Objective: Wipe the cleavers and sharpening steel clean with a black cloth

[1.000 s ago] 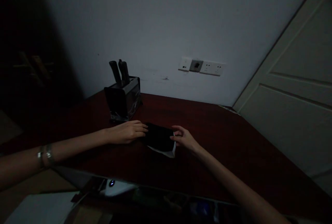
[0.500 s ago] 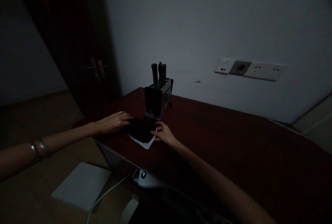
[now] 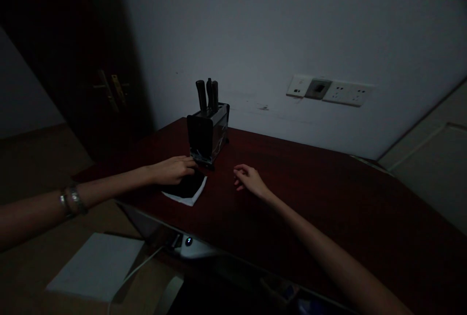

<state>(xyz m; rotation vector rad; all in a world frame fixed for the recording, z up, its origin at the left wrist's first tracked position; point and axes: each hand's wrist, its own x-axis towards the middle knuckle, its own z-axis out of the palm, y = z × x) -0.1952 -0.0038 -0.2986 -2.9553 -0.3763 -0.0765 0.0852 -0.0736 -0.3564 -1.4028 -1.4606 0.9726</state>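
Note:
My left hand (image 3: 175,169) reaches across a flat black piece (image 3: 188,186), with its fingers stretched out and slightly bent near the foot of the knife block. It looks open, though its fingertips are hard to make out in the dim light. Under the black piece a white cloth edge (image 3: 190,201) shows. Just behind stands the knife block (image 3: 207,132), dark with a shiny side, holding several black-handled knives (image 3: 202,95). To the right, my right hand (image 3: 250,180) hovers over the tabletop, fingers loosely curled and apart, holding nothing.
The dark red table (image 3: 292,183) runs along a pale wall with several sockets (image 3: 346,92). Below its front edge sits a white device (image 3: 197,248) with a small lit display and a white cable (image 3: 140,268). A pale flat panel (image 3: 97,264) lies on the floor.
My right hand has let go of the black piece's right edge and moved right. My left hand has slid further over the piece, towards the knife block. The camera has turned slightly right.

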